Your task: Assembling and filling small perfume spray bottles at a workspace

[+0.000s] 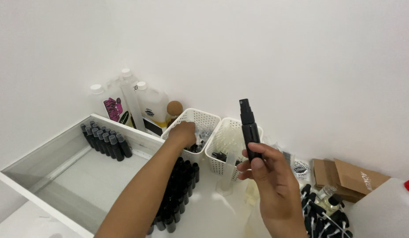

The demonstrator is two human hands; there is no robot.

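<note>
The right hand (275, 185) holds a small black spray bottle (250, 130) upright in front of the white wall, fingers and thumb closed around its lower half, the pump nozzle standing clear on top. The bottle looks light and rigid, with a smooth, glossy barrel that could slip; the grip low on the barrel seems the sound place, since the nozzle is the narrow, more delicate part. Whether it is filled cannot be told through the dark wall.

The left hand (183, 134) reaches down into the left white perforated basket (200, 120), fingers curled among small dark parts; what they pinch, if anything, is hidden by the hand and the basket rim. A second white basket (226, 141) stands just beside it, its contents hard to make out.

On the table (204, 211), a cluster of black bottles (178, 189) stands beneath the left forearm. More black bottles (105, 141) line the back of a shallow white tray (45, 158). White jugs (142, 105) stand in the corner. At lower right, capped bottles (323, 211) and a red-capped container (390, 207) are cut off by the frame.
</note>
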